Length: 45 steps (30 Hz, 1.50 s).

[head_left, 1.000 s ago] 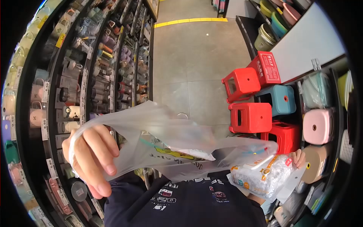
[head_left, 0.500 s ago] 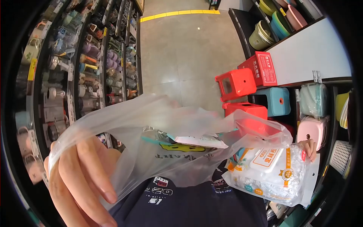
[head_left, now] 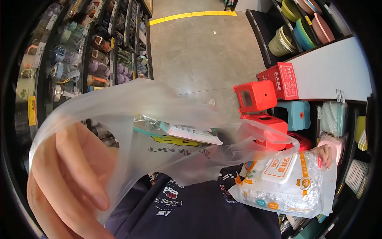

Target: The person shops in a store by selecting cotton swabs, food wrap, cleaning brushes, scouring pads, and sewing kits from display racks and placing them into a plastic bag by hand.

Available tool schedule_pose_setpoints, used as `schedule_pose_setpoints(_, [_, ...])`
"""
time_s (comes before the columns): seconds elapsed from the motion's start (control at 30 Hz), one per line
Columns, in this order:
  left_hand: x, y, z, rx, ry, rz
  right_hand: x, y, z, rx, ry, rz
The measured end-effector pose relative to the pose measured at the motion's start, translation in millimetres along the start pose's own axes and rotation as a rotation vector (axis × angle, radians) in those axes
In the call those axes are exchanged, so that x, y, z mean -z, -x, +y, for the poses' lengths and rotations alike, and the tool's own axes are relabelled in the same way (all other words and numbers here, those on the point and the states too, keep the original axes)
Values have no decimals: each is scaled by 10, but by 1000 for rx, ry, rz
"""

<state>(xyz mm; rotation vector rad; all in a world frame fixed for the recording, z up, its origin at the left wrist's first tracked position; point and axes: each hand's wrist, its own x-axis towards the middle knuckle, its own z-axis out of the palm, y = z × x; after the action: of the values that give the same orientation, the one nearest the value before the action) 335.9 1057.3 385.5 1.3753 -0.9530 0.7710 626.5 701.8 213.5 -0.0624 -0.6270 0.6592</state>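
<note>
Packet (head_left: 282, 185) of clear, crinkled film lies at the right, near side of the scene, just beyond the right rim of the translucent carrier bag (head_left: 147, 93). Its long axis runs left to right, dipping a little nearer at its right end, so its left end is the one turned towards the bag. The right hand (head_left: 325, 155) is the nearer one, pinching the far right edge with its fingertips; its palm is hidden behind the packet. The left hand (head_left: 55, 175), well apart on the other side, is hooked round the bag's left rim, fingers curled, pulling the thin film taut. Between the hands the mouth gapes wide and uneven, its right side drawn into a narrow fold over the packet's far edge (whether the right hand also grips that fold, I cannot tell).

The bag is milky, limp plastic, with a yellow print and dark lettering; a flat white pouch (head_left: 189, 133) with a teal edge lies inside. The packet is plump and roughly rectangular, glossy, with orange print round a smooth white panel. Behind are boxy red stools (head_left: 258, 95) of hard, shiny plastic and a matt grey floor (head_left: 175, 59); a dark, soft shirt (head_left: 191, 211) is nearest.
</note>
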Motion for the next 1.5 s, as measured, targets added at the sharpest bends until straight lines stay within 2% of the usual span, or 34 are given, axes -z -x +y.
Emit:
schedule_pose_setpoints(0.2, [475, -75, -174, 66, -84, 167, 671, -533, 462, -48, -89, 110])
schedule_pose_setpoints(0.47, [1147, -416, -488, 117, -274, 379, 1726, -1709, 1122, -153, -241, 207])
schedule_pose_setpoints(0.8, [1752, -963, -888, 87, -336, 597, 2433, -2845, 1434, -172, -272, 320])
schedule_pose_setpoints(0.9, [2265, -1007, -1345, 50, -203, 658, 2572, -3205, 1161, -92, -158, 370])
schedule_pose_setpoints(1.03, [2890, -1060, -2160, -54, 87, 702, 2507, -3728, 420, 76, 94, 397])
schedule_pose_setpoints(1.1, [3222, -999, -2382, 0, 14, 803, 2391, -4037, 265, 166, 197, 399])
schedule_pose_setpoints(1.13, [3437, -939, -2516, 23, 24, 754, 2176, -4232, 397, 3, 200, 455])
schedule_pose_setpoints(1.17, [3593, -933, -2643, 38, -25, 822, 2145, -4315, 451, 59, 358, 635])
schedule_pose_setpoints(1.23, [3981, -928, -2933, 1, -81, 829, 2165, -4672, 551, 105, 427, 854])
schedule_pose_setpoints(1.27, [4215, -941, -3037, 39, -22, 752, 2079, -4937, 724, 207, 519, 878])
schedule_pose_setpoints(1.33, [4746, -937, -3156, 77, 29, 574, 2092, -5251, 903, 276, 574, 890])
schedule_pose_setpoints(1.43, [5244, -955, -3408, 73, -128, 706, 2279, -5713, 1178, 351, 647, 939])
schedule_pose_setpoints(1.5, [5651, -1061, -3578, 104, -129, 626, 2594, -5833, 1268, 420, 812, 961])
